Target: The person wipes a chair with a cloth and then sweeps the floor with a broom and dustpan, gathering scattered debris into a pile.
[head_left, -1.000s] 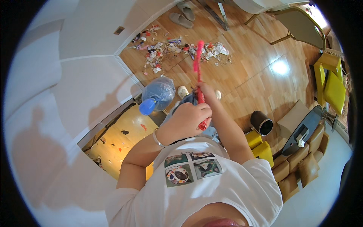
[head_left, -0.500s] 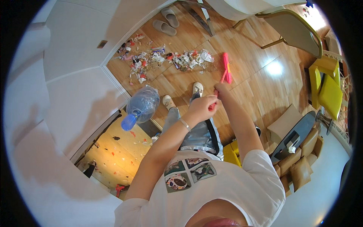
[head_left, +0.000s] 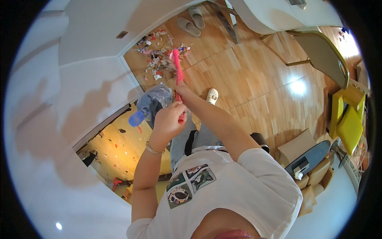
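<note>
Forearms rise from the lower edge, both bent toward the middle. Left hand (head_left: 169, 119) has its fingers closed around the pink broom handle (head_left: 177, 77); right hand (head_left: 181, 92) grips it just above. Broom head meets the paper scraps (head_left: 159, 59) on the floor.

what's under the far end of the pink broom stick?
Scraps of torn paper litter on the wood floor beside the white wall. The pink broom stick covers part of the pile; its head isn't discernible.
</note>
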{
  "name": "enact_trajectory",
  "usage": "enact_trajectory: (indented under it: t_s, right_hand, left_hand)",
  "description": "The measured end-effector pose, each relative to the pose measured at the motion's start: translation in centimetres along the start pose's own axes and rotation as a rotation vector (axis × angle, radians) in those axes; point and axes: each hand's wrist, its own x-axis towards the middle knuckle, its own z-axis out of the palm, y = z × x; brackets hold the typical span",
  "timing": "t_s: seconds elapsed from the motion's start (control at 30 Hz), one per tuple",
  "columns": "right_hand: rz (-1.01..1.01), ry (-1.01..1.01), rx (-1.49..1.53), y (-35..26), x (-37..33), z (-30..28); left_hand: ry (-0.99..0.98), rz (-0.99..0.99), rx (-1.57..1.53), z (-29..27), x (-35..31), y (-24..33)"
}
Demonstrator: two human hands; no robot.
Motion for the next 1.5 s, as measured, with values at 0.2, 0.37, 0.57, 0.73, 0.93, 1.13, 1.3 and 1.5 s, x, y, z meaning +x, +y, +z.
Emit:
enact_trajectory:
  t_s: [0.2,0.37,0.57,0.73,0.93,1.13,1.3,1.5]
  right_hand:
    - [0.0,-0.065,-0.253,-4.4,-4.8,2.2]
    - [-0.109,0.243,-0.278,-6.9,-6.8,-2.8]
    - [-0.181,0.406,-0.232,-9.4,-2.3,-13.7]
    - [-0.018,0.461,-0.368,-13.1,1.6,-16.6]
    - [0.031,0.575,-0.456,-9.2,6.9,-9.5]
    - [0.059,0.256,-0.267,-7.1,5.7,7.2]
    - [0.048,0.057,-0.295,-6.9,4.2,13.1]
    - [0.059,0.26,-0.223,-7.3,2.5,11.7]
  left_hand:
    - [0.141,0.016,-0.054,-0.7,-1.2,2.0]
    - [0.166,0.186,-0.187,-0.4,-0.5,2.5]
    - [-0.025,0.158,-0.38,2.2,4.9,1.2]
    - [0.075,0.25,-0.411,5.2,10.2,-1.8]
    - [-0.067,0.182,-0.341,-0.1,9.7,-8.2]
    - [0.024,0.188,-0.125,-9.6,5.2,-12.9]
    - [0.053,0.271,0.101,-13.1,2.2,-12.4]
    - [0.06,0.239,-0.141,-14.2,1.3,-14.4]
